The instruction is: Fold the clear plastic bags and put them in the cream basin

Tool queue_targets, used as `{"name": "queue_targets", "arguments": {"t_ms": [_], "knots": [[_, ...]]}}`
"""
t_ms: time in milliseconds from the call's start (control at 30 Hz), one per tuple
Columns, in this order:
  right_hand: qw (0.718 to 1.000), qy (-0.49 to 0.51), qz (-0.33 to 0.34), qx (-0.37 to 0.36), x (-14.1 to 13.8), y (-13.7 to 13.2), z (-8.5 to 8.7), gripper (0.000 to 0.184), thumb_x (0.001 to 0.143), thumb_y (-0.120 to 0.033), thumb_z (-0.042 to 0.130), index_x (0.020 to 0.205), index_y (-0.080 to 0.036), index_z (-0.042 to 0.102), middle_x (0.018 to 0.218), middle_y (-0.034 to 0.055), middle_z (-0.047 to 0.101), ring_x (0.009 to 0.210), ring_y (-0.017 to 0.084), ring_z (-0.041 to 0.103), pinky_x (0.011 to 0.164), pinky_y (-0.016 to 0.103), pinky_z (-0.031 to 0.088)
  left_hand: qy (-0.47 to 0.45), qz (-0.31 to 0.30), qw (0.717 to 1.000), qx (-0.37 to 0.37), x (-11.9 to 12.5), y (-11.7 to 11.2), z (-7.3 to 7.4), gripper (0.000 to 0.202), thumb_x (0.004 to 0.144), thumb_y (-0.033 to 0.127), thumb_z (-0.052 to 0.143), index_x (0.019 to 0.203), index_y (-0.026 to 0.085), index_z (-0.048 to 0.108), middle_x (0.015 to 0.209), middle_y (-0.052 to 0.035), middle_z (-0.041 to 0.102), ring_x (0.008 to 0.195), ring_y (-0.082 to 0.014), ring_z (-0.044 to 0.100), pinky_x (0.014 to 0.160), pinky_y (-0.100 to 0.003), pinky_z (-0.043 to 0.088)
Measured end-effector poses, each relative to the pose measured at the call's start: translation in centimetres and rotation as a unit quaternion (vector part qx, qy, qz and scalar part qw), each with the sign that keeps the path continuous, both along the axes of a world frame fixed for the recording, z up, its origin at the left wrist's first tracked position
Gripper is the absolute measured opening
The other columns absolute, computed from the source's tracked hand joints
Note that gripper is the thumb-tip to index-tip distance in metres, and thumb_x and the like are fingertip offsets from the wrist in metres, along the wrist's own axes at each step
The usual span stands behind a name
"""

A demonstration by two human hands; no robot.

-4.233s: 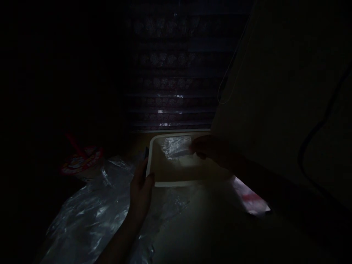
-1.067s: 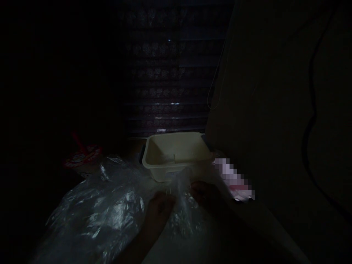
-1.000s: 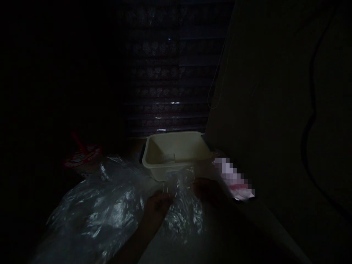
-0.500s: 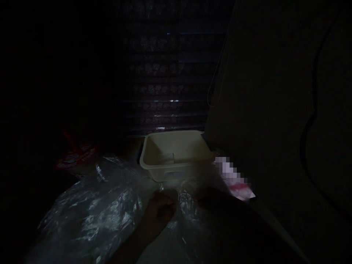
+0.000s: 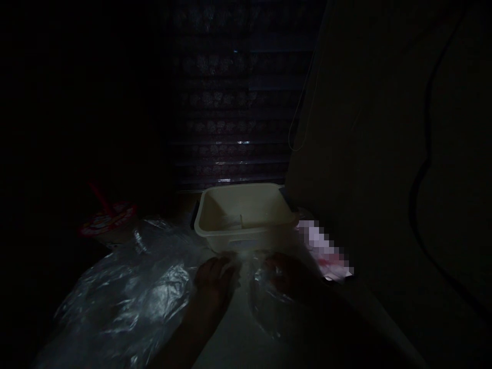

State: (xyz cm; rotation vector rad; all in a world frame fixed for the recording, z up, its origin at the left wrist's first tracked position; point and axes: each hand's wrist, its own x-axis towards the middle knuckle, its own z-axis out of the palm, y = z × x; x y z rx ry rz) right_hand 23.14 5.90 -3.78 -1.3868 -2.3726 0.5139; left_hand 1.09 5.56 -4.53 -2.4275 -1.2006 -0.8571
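Note:
The scene is very dark. My left hand (image 5: 215, 277) is closed, its fingers curled in front of the cream bin, with a thin wisp of clear plastic at the fingertips. Beside it my right hand (image 5: 286, 274) is closed on a small clear plastic bag (image 5: 267, 307), which hangs down toward me over a pale surface. A large crumpled pile of clear plastic bags (image 5: 142, 292) lies left of my left hand. The cream plastic bin (image 5: 249, 233) stands just beyond both hands, with a small clear item (image 5: 230, 221) inside.
A cup with a red patterned lid and a red straw (image 5: 109, 218) stands at the left. Right of the bin lies a lit, blurred-out screen (image 5: 325, 251). Patterned blinds (image 5: 230, 123) hang behind, with a loop of cord (image 5: 295, 146). A dark cable (image 5: 426, 164) runs along the right wall.
My left hand has moved slightly forward and left, its knuckles turned more upward. The right hand's fingers have come into the plastic, and the bag under it has spread downward.

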Motion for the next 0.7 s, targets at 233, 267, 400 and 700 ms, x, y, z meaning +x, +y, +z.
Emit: {"name": "queue_targets", "arguments": {"t_ms": [233, 267, 400, 700], "knots": [[0.993, 0.082, 0.039, 0.077, -1.0, 0.5, -1.1, 0.039, 0.075, -0.021, 0.041, 0.114, -0.018, 0.040, 0.111, 0.0071, 0.048, 0.101, 0.016, 0.043, 0.085, 0.030, 0.035, 0.000, -0.198, 0.980, -0.007, 3.1, -4.1, 1.1, 0.025, 0.082, 0.012, 0.032, 0.092, 0.013, 0.055, 0.083, -0.0052, 0.062, 0.079, -0.0141, 0.055, 0.070, -0.024, 0.047], [0.991, 0.093, 0.032, 0.096, -1.0, 0.5, -1.1, 0.035, 0.075, -0.021, 0.041, 0.109, -0.017, 0.044, 0.107, 0.0078, 0.049, 0.098, 0.016, 0.044, 0.084, 0.030, 0.036, -0.011, -0.180, 0.983, -0.028, 3.6, -4.5, 0.5, 0.026, 0.082, 0.012, 0.032, 0.092, 0.014, 0.055, 0.085, -0.0043, 0.062, 0.079, -0.0129, 0.056, 0.071, -0.023, 0.047], [0.992, 0.082, 0.037, 0.092, -0.8, 0.3, -0.7, 0.019, 0.065, -0.030, 0.056, 0.079, -0.017, 0.055, 0.079, 0.0037, 0.054, 0.076, 0.014, 0.048, 0.066, 0.026, 0.040, 0.001, -0.154, 0.987, -0.039, 4.8, -5.2, -2.4, 0.027, 0.083, 0.016, 0.032, 0.097, 0.013, 0.055, 0.096, -0.0067, 0.060, 0.091, -0.0154, 0.053, 0.079, -0.025, 0.044], [0.992, -0.019, 0.091, 0.083, -1.1, 0.6, -0.4, 0.009, 0.066, -0.015, 0.048, 0.057, -0.015, 0.052, 0.065, 0.0016, 0.051, 0.064, 0.011, 0.044, 0.058, 0.022, 0.033, 0.109, -0.112, 0.988, 0.018, 5.6, -7.5, -5.1, 0.027, 0.082, 0.033, 0.039, 0.104, 0.022, 0.050, 0.114, -0.0028, 0.050, 0.109, -0.0243, 0.039, 0.094, -0.052, 0.014]]}}
